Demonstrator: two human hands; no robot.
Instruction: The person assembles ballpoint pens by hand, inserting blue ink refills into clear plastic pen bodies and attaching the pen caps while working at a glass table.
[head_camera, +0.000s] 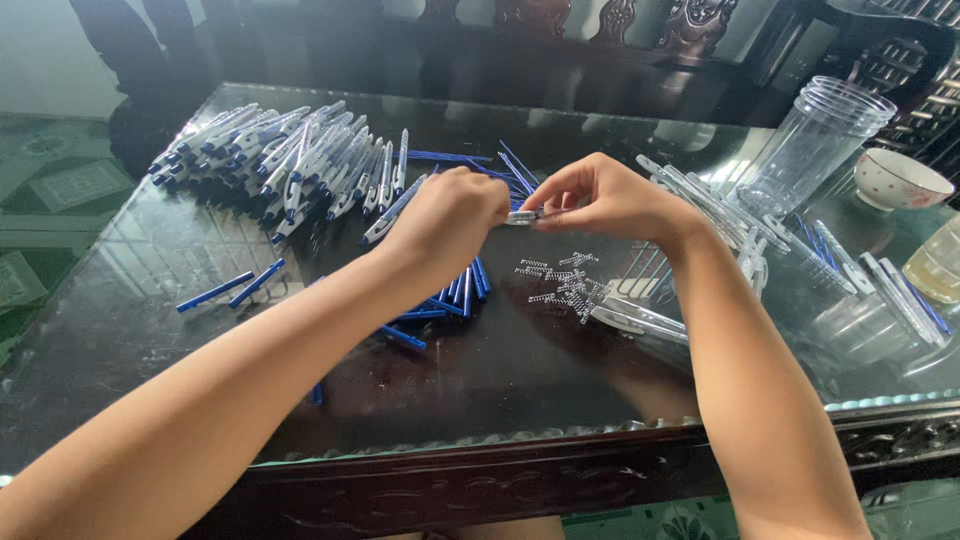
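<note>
Your left hand (450, 215) and right hand (600, 200) pinch one pen part (523, 216) between them, above the springs (565, 280) lying within reach

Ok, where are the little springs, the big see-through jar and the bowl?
springs (566, 282), head view, middle of the small metal pile.
see-through jar (818, 145), head view, its clear side wall.
bowl (897, 181), head view, its white outer side.
</note>
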